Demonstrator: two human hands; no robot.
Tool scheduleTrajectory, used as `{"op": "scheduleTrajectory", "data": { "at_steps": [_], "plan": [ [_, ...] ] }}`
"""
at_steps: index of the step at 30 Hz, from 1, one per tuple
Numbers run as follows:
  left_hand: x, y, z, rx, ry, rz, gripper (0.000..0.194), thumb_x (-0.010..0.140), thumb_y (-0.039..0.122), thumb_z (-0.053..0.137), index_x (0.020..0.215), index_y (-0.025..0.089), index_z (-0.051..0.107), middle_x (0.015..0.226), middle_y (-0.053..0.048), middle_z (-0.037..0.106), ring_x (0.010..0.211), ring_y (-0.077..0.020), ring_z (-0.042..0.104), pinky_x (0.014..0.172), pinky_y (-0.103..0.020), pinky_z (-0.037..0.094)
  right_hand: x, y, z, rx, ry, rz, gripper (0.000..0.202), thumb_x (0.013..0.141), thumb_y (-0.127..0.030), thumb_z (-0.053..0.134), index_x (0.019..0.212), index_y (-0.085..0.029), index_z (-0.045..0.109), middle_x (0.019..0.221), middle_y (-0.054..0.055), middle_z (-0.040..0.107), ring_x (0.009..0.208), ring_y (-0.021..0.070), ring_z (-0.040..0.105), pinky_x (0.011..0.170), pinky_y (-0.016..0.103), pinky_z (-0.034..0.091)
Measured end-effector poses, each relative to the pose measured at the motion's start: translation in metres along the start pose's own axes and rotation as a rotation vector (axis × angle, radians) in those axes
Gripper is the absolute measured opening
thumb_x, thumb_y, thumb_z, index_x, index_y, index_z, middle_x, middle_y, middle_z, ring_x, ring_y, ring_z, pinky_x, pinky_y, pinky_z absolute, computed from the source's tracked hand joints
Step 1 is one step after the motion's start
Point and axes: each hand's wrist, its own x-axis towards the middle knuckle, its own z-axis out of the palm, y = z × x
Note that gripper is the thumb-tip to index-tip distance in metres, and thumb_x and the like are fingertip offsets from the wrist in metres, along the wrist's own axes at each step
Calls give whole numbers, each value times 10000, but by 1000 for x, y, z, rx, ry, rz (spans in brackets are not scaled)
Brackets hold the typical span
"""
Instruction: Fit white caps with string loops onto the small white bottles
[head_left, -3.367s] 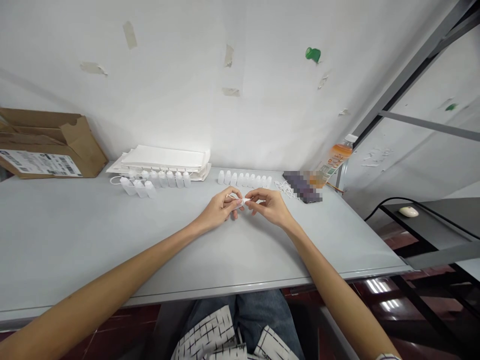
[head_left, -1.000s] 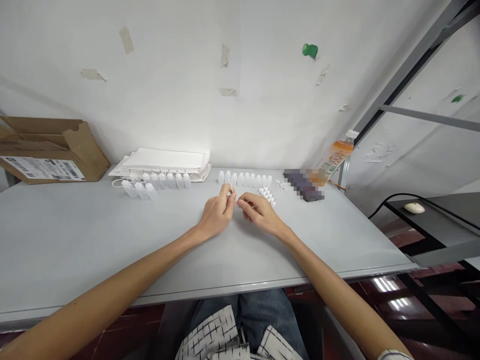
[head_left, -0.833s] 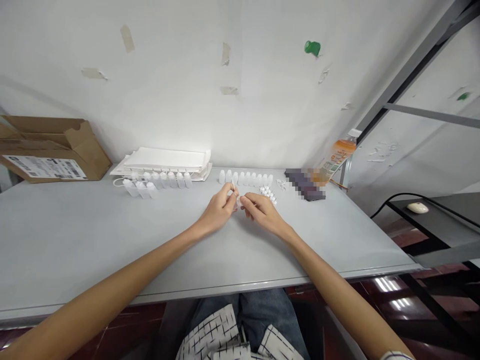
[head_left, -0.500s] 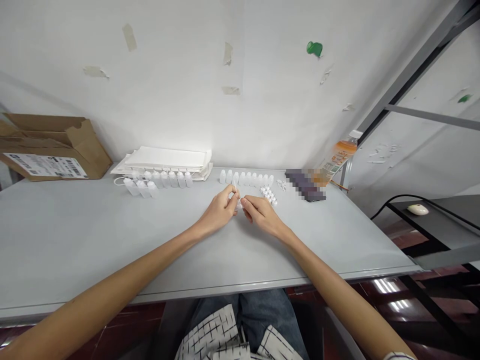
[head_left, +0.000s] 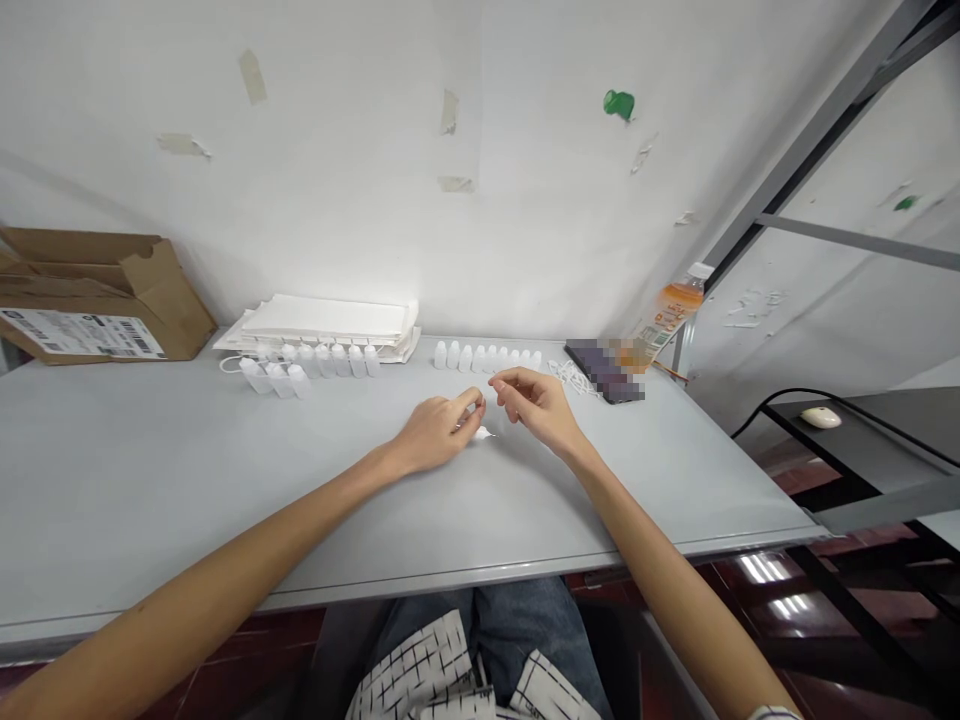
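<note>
Left hand (head_left: 435,432) grip pinching small white bottle (head_left: 481,433); right hand (head_left: 534,404) loosely curled, empty.

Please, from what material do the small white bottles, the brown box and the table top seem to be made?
The small white bottles look like translucent, matte plastic: milky walls that let light through. The brown box is plain corrugated cardboard, dull brown with folded flaps and a printed label. The table top looks like smooth grey laminate or painted board, with a soft sheen; which one cannot be told.
</note>
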Motion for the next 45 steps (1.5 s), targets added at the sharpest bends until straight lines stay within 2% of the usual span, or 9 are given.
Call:
{"op": "scheduleTrajectory", "data": {
  "at_steps": [4,10,13,16,20,27,33,45],
  "plan": [
    [-1,-2,3,107,-7,32,166,953,280,338,962,219,491,579,59,573,493,-138,465,568,-251,300,-1,0,2,-1,-35,-54,250,825,-387,661,944,-171,700,706,-1,601,506,82,499,495,240,402],
    [-3,-3,7,249,9,69,227,967,277,323,1012,202,532,618,26,627,525,-161,555,546,-260,289,-1,1,3,52,-38,-58,232,809,-390,683,804,-161,720,703,22,634,505,86,519,447,233,400],
    [-3,-1,5,250,85,65,285,992,302,298,1019,205,565,623,23,624,541,-156,564,550,-260,303,0,0,1,141,5,-35,263,799,-412,689,842,-156,729,701,25,625,515,101,545,398,224,389],
    [-3,1,3,218,195,105,335,1009,329,289,1059,210,599,776,-10,666,690,-158,613,599,-255,350,1,0,-3,223,32,-28,278,792,-415,697,885,-156,735,734,39,642,567,125,592,399,225,419],
    [-3,4,2,163,271,144,363,1011,323,302,1048,189,637,848,-40,616,721,-144,569,654,-247,382,2,-3,-8,281,64,-37,245,795,-389,703,896,-171,749,791,51,666,606,127,602,417,224,428],
    [-2,7,-2,-84,340,93,346,1007,319,303,944,172,609,828,-41,587,730,-154,526,707,-255,395,0,-6,-9,260,59,-32,266,773,-414,723,861,-166,762,806,67,675,594,119,575,404,217,425],
    [-3,14,-5,-184,324,30,344,999,327,305,776,175,519,698,-6,508,630,-134,461,644,-254,360,-3,-8,0,306,-39,-30,258,782,-414,722,853,-170,768,795,65,672,682,165,647,475,256,530],
    [-4,13,-2,-301,273,-44,378,1004,384,294,735,184,468,629,20,441,568,-117,410,592,-253,347,-2,-7,2,376,-20,26,304,749,-456,747,823,-161,742,774,56,687,763,197,694,641,340,618]
  ]
}}
